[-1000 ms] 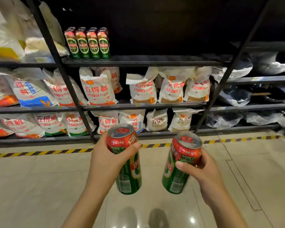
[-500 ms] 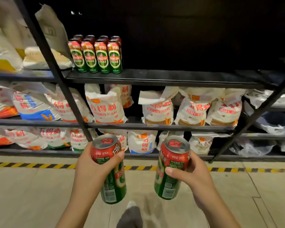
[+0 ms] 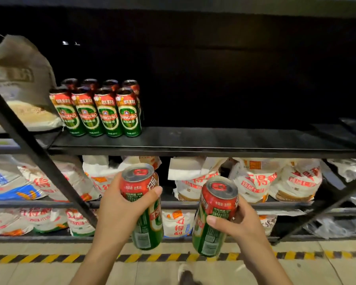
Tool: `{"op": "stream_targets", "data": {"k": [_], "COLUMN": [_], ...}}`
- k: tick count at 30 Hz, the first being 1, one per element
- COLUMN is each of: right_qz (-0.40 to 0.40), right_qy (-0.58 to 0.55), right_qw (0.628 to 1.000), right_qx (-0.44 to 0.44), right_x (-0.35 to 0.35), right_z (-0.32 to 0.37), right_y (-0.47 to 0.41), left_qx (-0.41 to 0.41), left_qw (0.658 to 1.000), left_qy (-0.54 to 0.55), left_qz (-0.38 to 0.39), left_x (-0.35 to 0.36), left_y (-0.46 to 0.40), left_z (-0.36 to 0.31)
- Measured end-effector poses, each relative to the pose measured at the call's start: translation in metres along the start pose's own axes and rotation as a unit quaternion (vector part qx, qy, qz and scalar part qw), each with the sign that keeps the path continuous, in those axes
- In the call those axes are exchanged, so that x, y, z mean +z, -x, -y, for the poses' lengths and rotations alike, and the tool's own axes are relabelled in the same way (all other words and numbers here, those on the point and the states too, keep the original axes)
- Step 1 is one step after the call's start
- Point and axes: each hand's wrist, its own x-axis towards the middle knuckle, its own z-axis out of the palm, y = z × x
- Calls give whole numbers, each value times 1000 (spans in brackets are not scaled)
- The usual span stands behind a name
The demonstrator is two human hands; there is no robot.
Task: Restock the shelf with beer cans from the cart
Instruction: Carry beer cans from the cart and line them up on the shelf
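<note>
Left hand: the left hand [image 3: 119, 210] is wrapped around a red-and-green beer can [image 3: 144, 206], thumb across the red upper band, the can tilted with its silver top towards the camera.
Right hand: the right hand [image 3: 240, 225] is clamped on a second beer can [image 3: 213, 214], thumb pressed across the label, fingers curled behind; this can also leans, just beside the first without touching it.
Where the cans are: both are held in the air in front of the rack, below the edge of the black shelf [image 3: 203, 140] and above the floor.
Stock already placed: a block of matching cans [image 3: 97, 112] stands upright at the left end of that shelf, four in front and four behind; the board to their right is bare.
In the way: a slanted black brace [image 3: 39, 153] crosses the rack to the left of the left hand; another brace [image 3: 325, 206] runs diagonally at the right.
Lower tiers: white flour bags [image 3: 257, 179] with red lettering crowd the shelves behind the hands.
Upper left: a crumpled pale sack [image 3: 23, 73] sits beside the stocked cans.
Floor: a yellow-and-black hazard strip [image 3: 39, 258] runs along the foot of the rack on pale tiles, and the tip of a shoe [image 3: 186, 276] shows at the bottom edge.
</note>
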Motion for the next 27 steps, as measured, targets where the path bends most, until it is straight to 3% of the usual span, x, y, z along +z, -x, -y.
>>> {"op": "stream_targets", "data": {"k": [12,27], "right_qz": [52,13], "right_qy": [40,42], "right_qw": [995,991], "right_qx": [-72,-124], "right_x": [-18,34], "right_z": [51,64], "right_y": [-160,-265], "left_qx": [64,95], "left_qw": [996,995], "left_qy": [-12,-37], "left_qz": [-54,-10], "left_x": [54,62], "left_y": [-145,-247], "left_z": [-30,-29]}}
